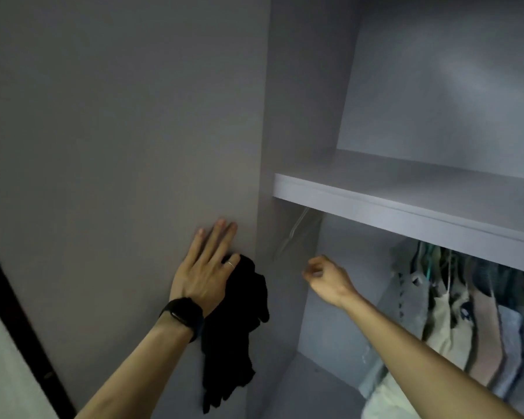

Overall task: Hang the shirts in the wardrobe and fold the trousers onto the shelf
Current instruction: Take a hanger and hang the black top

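motion blur hides whether the right hand (321, 275) grips the faint hanger (291, 237).

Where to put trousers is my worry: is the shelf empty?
Empty as far as shown: the shelf top is bare, though its right end runs out of frame.
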